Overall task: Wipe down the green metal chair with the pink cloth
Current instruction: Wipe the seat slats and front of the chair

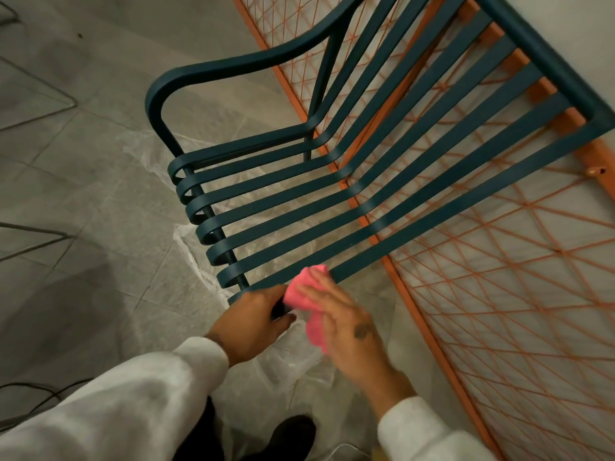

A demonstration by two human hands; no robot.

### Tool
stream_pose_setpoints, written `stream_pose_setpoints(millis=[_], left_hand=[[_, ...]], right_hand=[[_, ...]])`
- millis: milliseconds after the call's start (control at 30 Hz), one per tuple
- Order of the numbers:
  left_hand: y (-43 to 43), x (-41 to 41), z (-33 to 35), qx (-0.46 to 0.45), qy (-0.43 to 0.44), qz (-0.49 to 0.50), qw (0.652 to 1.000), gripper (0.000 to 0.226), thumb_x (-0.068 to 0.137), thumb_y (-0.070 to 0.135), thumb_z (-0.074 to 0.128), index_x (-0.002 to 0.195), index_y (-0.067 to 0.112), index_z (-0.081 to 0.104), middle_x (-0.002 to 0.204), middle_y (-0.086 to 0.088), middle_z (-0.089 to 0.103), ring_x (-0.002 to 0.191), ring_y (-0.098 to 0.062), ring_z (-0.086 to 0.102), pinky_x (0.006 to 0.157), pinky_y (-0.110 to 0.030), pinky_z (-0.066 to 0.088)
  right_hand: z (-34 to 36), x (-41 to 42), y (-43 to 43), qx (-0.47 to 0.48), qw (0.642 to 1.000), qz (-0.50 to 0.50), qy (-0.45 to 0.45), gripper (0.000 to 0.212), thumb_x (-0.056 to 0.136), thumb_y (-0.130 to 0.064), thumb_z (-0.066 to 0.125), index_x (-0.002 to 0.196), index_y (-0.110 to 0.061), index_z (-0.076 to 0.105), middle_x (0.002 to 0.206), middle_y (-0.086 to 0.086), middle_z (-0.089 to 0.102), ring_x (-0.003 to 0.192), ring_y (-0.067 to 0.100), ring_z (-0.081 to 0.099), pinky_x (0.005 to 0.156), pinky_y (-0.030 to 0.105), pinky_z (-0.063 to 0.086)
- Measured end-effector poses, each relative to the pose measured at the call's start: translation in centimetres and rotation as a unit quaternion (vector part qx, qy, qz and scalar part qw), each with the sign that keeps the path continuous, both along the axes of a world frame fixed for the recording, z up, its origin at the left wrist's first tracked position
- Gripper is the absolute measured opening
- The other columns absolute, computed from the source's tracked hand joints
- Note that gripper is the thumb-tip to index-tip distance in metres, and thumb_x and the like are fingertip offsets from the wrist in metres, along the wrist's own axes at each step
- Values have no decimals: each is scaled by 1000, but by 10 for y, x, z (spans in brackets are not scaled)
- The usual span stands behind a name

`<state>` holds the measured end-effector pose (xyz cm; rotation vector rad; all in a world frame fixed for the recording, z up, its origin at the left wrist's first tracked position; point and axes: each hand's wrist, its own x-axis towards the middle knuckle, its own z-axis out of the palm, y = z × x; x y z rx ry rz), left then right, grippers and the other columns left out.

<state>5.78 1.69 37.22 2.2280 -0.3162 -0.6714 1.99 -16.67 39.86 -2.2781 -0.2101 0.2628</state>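
A grey tiled floor (83, 201) filled the left of the view. An orange wire-mesh panel (499, 277) ran diagonally along the right, against a pale wall. The chair (416, 168), dark green with long flat slats and a curved armrest, stood on the floor with its back against that panel. Its slats curled under at the front edge. A clear plastic sheet (186, 277) lay crumpled on the floor beneath and in front of the seat.

White sleeves (133, 410) covered both forearms. The left hand (256, 321) gripped the front end of the nearest slat, fingers curled round it. The right hand (346, 324) lay just beside it with fingers straight, pressing the cloth (299, 294) onto that same slat. The pink cloth sat bunched under the fingers, one end hanging below the palm.

A dark shoe (293, 434) showed at the bottom edge. A small dark mark (362, 331) on the back of the right hand was too blurred to read.
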Motion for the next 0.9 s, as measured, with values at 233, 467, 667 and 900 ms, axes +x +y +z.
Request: stream_pose_setpoints(millis=[233,467,667,900], left_hand=[[-28,14,14,0,18,1,1000,45,93,38,59,135,23,52,124,2,66,111,-16,63,101,-31,49],[-26,8,11,-25,-8,5,1000,17,92,35,59,102,23,65,81,7,71,70,-10,67,69,-38,59],[-33,11,7,-6,-14,4,1000,16,92,28,62,107,27,64,85,12,70,73,-7,65,72,-35,58],[-79,25,18,20,-20,4,1000,50,94,36,58,141,26,44,133,2,60,119,-19,58,103,-33,45]], right_hand=[[-11,54,-73,-44,980,-192,24,51,96,7,42,130,-27,60,150,-18,37,137,-9,30,115,13,25],[-21,0,4,39,985,-159,-55,42,95,-8,43,131,-22,59,152,-12,37,141,-3,30,112,14,29],[-21,10,-39,24,998,-39,-36,44,97,-5,46,137,-22,56,151,-16,37,140,-8,29,115,18,29],[-18,61,-134,-31,998,-23,-39,50,91,11,49,131,-15,62,149,-12,38,137,-16,25,117,14,18]])
